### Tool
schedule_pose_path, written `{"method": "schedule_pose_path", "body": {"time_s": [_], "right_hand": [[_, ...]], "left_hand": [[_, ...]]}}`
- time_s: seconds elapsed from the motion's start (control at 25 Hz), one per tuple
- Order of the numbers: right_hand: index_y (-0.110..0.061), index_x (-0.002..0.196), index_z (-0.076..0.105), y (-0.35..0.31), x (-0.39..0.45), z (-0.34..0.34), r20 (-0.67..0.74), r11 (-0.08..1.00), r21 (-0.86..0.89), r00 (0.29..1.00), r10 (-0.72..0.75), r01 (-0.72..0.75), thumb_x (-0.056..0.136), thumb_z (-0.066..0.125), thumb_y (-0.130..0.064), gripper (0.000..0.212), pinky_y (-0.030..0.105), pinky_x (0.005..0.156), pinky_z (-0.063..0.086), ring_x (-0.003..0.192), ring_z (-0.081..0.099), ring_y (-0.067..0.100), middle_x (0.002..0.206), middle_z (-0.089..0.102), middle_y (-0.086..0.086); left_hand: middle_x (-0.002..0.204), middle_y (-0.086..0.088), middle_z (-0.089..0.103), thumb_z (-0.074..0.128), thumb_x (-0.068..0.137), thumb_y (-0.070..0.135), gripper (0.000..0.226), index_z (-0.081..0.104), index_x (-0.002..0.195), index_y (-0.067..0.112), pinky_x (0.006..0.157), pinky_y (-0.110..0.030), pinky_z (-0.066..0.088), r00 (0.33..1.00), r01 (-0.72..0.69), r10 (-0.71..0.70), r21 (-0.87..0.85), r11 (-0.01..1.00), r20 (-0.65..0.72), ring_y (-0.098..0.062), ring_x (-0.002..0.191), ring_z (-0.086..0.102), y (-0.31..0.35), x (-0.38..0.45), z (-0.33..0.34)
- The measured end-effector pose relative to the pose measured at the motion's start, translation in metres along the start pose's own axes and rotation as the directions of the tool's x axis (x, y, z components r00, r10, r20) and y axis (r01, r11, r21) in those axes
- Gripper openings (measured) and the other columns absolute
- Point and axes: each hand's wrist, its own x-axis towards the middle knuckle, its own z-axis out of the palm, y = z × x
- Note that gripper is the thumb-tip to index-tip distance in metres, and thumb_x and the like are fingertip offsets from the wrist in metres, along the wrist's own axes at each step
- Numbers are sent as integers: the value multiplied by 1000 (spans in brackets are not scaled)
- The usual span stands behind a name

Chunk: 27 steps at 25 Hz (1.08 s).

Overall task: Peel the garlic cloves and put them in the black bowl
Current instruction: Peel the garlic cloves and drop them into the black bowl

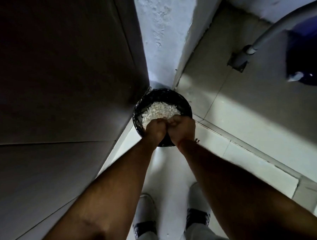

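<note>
Pale tiled floor [232, 105], dim light, person standing and looking straight down past both bare forearms. Dark flat panel [56, 73] fills the view's left; rough whitish wall [160, 37] runs up the middle; grey pipe [270, 31] and dark blue drum [305, 57] at upper right. Black bin [185, 102], lined with a black bag, sits on the floor in the corner where panel and wall meet, directly ahead of the feet. Inside it a heap of white flaky bits [160, 109], most likely garlic skins; too small to say for certain. Left hand [154, 130] and right hand [183, 128] are side by side, touching or almost so, over the bin's near rim, knuckles up, fingers curled under. Whether they hold a clove or skins between them: cannot tell, fingers hidden. No single clove visible; no black bowl distinguishable apart from the bin, and whether this vessel is the one the task means is unclear. Key relation: heap lies just beyond and below both hands, toward the far rim; neither hand is nearer. Judgement: the hands seem to be working or shedding skins over the bin, so whatever drops should land on the heap.
</note>
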Motion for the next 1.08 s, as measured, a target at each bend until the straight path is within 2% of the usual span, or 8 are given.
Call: {"method": "schedule_pose_path", "body": {"time_s": [0.16,0.44,0.48,0.52,0.56,0.64,0.88,1.08], "right_hand": [[-23,141,60,-2,-11,4,373,998,-8,926,-59,66,98,47,-18,46,32,115,40,131,56,25,140,63,7],[-16,162,25,-19,-13,-9,327,885,-191,877,-351,425,101,44,-29,65,38,122,30,147,39,26,164,33,10],[-18,163,19,-18,-16,-5,413,871,-220,851,-324,439,101,45,-30,68,43,121,32,146,40,29,163,36,12],[-19,164,14,-18,-19,-6,479,852,-298,839,-257,431,103,45,-33,70,46,120,33,146,39,32,163,34,13],[-20,164,11,-14,-19,-8,500,817,-402,847,-182,413,104,42,-36,69,49,120,30,149,33,34,166,27,14],[-19,164,11,-8,-22,-22,463,744,-558,882,-89,368,105,39,-37,68,48,123,26,152,23,37,169,15,14],[-11,157,31,-37,-83,-92,367,734,-584,920,-141,346,103,46,-32,60,44,116,31,148,30,34,166,23,15],[-11,157,33,-94,-168,-189,293,756,-568,938,-184,326,102,49,-27,60,44,117,33,149,31,33,166,26,13]], "left_hand": [[97,-13,74,57,100,46,41,68,115,9,81,-35,60,982,185,-177,-525,831,65,-25,82,72,22,-10,-3],[74,-3,67,46,108,29,39,69,120,0,49,-26,54,988,112,-151,-517,849,-35,-16,52,63,32,-27,-24],[81,-4,70,44,108,32,44,66,124,-3,51,-29,56,986,143,-169,-561,815,6,-21,55,66,32,-32,-24],[101,-10,74,43,108,37,47,64,125,-1,98,-51,49,980,183,-187,-628,757,60,-25,67,70,33,-37,-25],[121,-17,71,40,108,43,48,65,123,5,47,-22,15,978,203,-185,-667,717,98,-27,76,69,33,-42,-28],[131,-16,68,34,109,47,50,65,124,10,68,-35,55,985,170,-131,-679,714,110,-27,87,68,31,-50,-35],[112,-5,68,53,104,38,35,68,121,12,91,-36,53,996,-89,89,-70,994,-14,-29,109,65,45,-134,-38],[139,-14,62,45,109,39,45,62,137,8,103,-23,34,923,-383,356,458,802,147,-29,132,54,94,-251,-36]]}}
